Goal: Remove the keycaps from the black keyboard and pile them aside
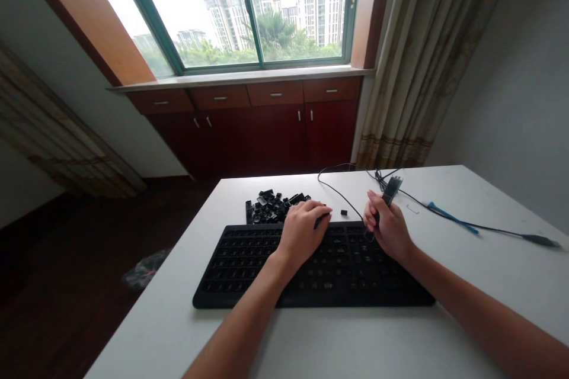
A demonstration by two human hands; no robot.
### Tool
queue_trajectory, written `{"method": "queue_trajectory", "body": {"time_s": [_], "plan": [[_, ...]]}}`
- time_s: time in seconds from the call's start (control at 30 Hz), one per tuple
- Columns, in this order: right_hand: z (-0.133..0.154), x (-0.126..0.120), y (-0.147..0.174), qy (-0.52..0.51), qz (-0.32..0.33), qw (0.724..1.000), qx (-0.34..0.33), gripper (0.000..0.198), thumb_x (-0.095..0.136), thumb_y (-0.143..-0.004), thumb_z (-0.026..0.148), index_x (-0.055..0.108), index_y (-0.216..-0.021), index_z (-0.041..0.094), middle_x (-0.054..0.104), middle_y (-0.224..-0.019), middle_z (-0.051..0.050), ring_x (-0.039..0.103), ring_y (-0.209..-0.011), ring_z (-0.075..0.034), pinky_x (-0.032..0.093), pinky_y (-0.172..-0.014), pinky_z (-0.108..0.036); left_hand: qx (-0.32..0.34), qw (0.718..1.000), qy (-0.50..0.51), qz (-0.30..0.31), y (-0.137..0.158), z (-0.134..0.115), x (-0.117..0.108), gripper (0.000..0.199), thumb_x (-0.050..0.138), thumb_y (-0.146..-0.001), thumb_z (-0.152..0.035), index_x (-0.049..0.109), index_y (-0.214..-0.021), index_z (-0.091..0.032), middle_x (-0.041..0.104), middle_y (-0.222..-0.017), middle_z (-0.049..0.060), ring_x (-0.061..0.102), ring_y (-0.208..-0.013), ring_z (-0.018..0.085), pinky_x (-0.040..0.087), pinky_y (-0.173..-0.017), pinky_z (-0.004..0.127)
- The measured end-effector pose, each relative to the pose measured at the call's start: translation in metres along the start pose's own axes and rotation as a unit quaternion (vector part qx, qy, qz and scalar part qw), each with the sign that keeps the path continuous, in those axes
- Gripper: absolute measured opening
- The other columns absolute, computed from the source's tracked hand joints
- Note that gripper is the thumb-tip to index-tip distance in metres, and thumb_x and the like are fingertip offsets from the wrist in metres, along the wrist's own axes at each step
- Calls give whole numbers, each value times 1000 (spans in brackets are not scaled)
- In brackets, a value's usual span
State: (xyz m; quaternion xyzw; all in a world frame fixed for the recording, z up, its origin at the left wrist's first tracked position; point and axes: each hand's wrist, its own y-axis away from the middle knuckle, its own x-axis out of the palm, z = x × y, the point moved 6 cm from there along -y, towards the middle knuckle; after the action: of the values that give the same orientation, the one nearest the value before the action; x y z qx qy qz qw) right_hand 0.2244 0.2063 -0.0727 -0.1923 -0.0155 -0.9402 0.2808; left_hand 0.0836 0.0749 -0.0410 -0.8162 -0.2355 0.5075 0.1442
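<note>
A black keyboard [329,296] lies on the white table, and its key positions look bare of keycaps across much of the left and middle. My left hand [304,228] rests over its upper middle, fingers curled together around a small dark piece [320,220] that looks like a keycap, partly covered by the fingers. In my right hand [389,228], above the keyboard's right side, a black brush [391,189] is gripped with its bristles pointing up. Behind the keyboard's left half sits a heap of loose black keycaps [271,207]. One single keycap [344,213] lies apart between my hands.
A black cable [329,182] loops behind the keyboard. To the right are a thin bent wire [412,209], a blue strap [453,218] and a dark cable end [540,241]. A plastic bag [144,269] is beyond the table's left edge. Red cabinets [258,136] stand under the window.
</note>
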Motion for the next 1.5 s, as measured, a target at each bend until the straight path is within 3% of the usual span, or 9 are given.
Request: {"method": "queue_trajectory", "body": {"time_s": [0.2, 0.3, 0.4, 0.53, 0.67, 0.8, 1.17, 1.33, 1.5], "plan": [[9, 4, 11, 10, 37, 999, -27, 42, 66, -93, 55, 62, -74, 19, 59, -62, 0, 56, -54, -13, 43, -50, -25, -34, 999, -18, -7, 0, 14, -1, 16, 63, -97, -26, 75, -109, -23, 74, -113, 7, 67, -108, 27, 50, -97, 46], [15, 10, 25, -20, 45, 999, -10, 29, 70, -92, 51, 67, -102, 24, 50, -58, 6, 44, -47, -10, 34, -43, -21, -10, 1000, 4, 14, 0, -7, 0, 19, 59, -101, -30, 73, -111, -23, 72, -114, 5, 67, -108, 24, 50, -99, 41], [22, 15, 36, -72, 35, 997, 5, 38, 75, -90, 46, 61, -122, 32, 46, -61, 9, 33, -45, -8, 26, -41, -18, 22, 997, 58, 46, 2, -31, 4, 21, 55, -104, -33, 70, -114, -23, 72, -114, 5, 67, -105, 22, 51, -98, 37], [25, 16, 37, -85, 38, 995, 18, 26, 73, -90, 49, 63, -95, 26, 47, -61, 7, 38, -47, -9, 32, -43, -20, 47, 991, 95, 85, 9, -50, 12, 22, 57, -102, -33, 69, -117, -23, 71, -117, 6, 66, -107, 23, 51, -98, 39], [18, 8, 28, -81, 23, 996, 35, 46, 72, -89, 51, 48, -64, 21, 41, -55, 6, 35, -45, -8, 30, -41, -22, 73, 987, 73, 123, 16, -58, 23, 26, 67, -94, -38, 71, -115, -22, 70, -120, 7, 64, -110, 26, 50, -100, 44], [13, 5, 24, -72, -2, 997, 41, 49, 72, -88, 54, 45, -63, 21, 37, -53, 7, 28, -43, -7, 22, -38, -23, 84, 986, 60, 134, 19, -59, 30, 28, 71, -91, -41, 73, -112, -24, 70, -122, 7, 61, -115, 29, 48, -104, 47], [10, 10, 32, 42, -34, 998, -29, 56, 63, -93, 59, 39, -58, 22, 35, -50, 6, 31, -45, -9, 26, -43, -25, 56, 986, 85, 131, 17, -57, 33, 27, 75, -87, -39, 72, -108, -23, 70, -116, 6, 62, -112, 28, 48, -101, 46], [7, 17, 28, 12, -16, 1000, 10, 57, 66, -92, 55, 38, -55, 22, 34, -48, 7, 29, -44, -8, 26, -42, -25, 35, 986, 103, 124, 19, -58, 32, 28, 74, -85, -37, 68, -108, -23, 68, -119, 7, 62, -114, 30, 47, -104, 49], [3, 28, 27, -22, 62, 998, 25, 59, 65, -92, 55, 37, -52, 22, 30, -48, 7, 24, -43, -8, 20, -41, -26, -26, 984, 156, 79, 28, -72, 37, 79, 71, -75, -31, 40, -146, -16, 49, -149, 20, 44, -140, 39, 34, -120, 59]]}}
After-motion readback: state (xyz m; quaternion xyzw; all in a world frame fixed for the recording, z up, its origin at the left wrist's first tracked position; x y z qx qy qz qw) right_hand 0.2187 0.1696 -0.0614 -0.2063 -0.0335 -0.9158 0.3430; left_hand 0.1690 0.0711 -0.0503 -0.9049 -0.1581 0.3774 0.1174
